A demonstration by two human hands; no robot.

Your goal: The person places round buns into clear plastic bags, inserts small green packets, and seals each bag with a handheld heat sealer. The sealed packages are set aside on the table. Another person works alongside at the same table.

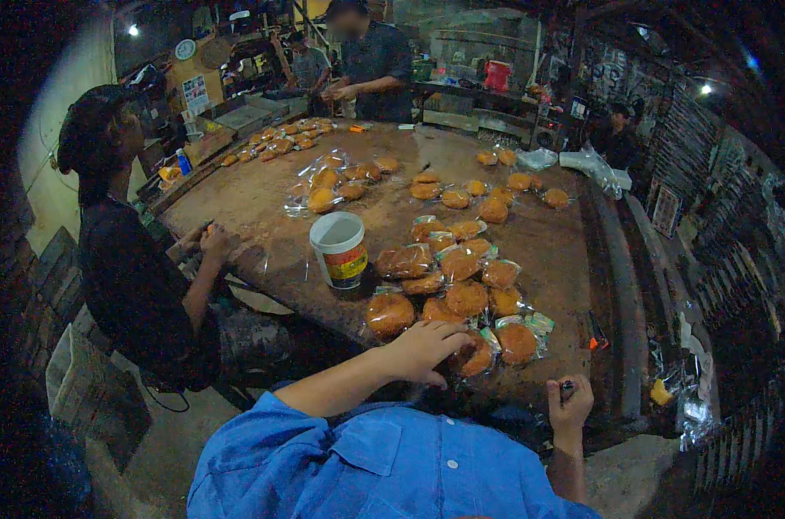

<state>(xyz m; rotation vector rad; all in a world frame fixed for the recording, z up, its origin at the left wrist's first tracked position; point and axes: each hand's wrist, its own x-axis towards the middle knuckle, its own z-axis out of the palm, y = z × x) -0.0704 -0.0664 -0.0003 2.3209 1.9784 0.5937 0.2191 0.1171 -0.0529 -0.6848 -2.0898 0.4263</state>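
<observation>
My left hand (425, 350) lies with spread fingers at the near edge of a heap of round browned buns (467, 298) wrapped in clear plastic. Its fingertips reach over a wrapped bun (476, 358); whether they grip it is hard to tell. To the right, at the table's near edge, my right hand (571, 401) is closed around a small dark object (567, 385), whose kind I cannot make out. Another wrapped bun (517, 342) with a green-printed wrapper lies between the hands. A white plastic bucket (338, 250) with a coloured label stands left of the heap.
More buns (493, 209) lie across the brown table (269, 207). A co-worker (139, 259) stands at the left edge, another (373, 65) at the far side. Plastic bags (596, 168) lie far right; an orange-and-black item (598, 341) lies near the right edge.
</observation>
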